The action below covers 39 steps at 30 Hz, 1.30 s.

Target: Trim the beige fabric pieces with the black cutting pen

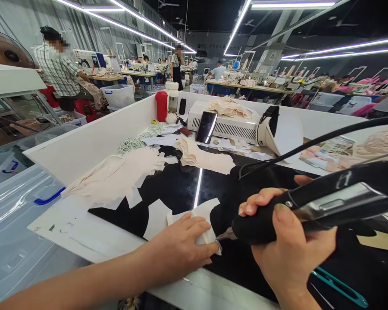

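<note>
My right hand (287, 245) grips a black corded cutting tool (313, 206), held like a pen, its metal tip (224, 235) touching the edge of a small cream fabric piece (204, 212). My left hand (184, 247) lies flat on that piece and pins it to the black glossy work surface (177, 189). More cream fabric pieces lie in a spread (116, 176) to the left and in a stack (200, 157) behind. The tool's black cable (310, 144) arcs off to the right.
White walls (90, 142) box in the bench. At the back stand a white machine box (226, 125), a leaning phone (207, 127), a red flask (161, 105) and a white fan (278, 131). Teal snips (339, 287) lie near right. Clear plastic bins (16, 224) left. People work at distant tables.
</note>
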Each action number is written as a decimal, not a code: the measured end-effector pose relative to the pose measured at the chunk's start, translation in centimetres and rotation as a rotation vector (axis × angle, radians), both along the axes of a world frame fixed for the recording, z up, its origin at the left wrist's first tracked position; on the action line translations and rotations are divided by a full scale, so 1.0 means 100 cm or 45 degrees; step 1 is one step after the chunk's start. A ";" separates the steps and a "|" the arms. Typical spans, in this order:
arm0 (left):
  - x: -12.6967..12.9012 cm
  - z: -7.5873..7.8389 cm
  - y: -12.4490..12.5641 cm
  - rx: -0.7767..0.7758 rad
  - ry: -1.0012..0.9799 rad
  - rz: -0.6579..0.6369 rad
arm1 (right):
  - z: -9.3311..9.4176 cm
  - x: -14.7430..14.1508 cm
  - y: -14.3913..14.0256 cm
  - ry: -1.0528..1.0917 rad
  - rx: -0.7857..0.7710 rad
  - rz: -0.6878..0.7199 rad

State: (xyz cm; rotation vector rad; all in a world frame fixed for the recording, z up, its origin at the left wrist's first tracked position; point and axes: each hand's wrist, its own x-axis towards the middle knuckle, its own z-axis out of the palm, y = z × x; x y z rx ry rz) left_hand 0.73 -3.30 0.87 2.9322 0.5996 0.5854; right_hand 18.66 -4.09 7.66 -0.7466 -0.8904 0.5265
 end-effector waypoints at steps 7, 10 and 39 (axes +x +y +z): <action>-0.001 -0.002 0.001 -0.003 -0.043 0.009 | 0.002 -0.002 0.009 0.044 0.004 -0.029; 0.000 -0.003 0.002 0.005 -0.053 0.010 | 0.001 -0.003 0.013 0.022 0.010 -0.008; -0.013 0.005 0.033 -0.101 -0.028 -0.155 | -0.008 0.001 -0.019 -0.049 -0.030 0.028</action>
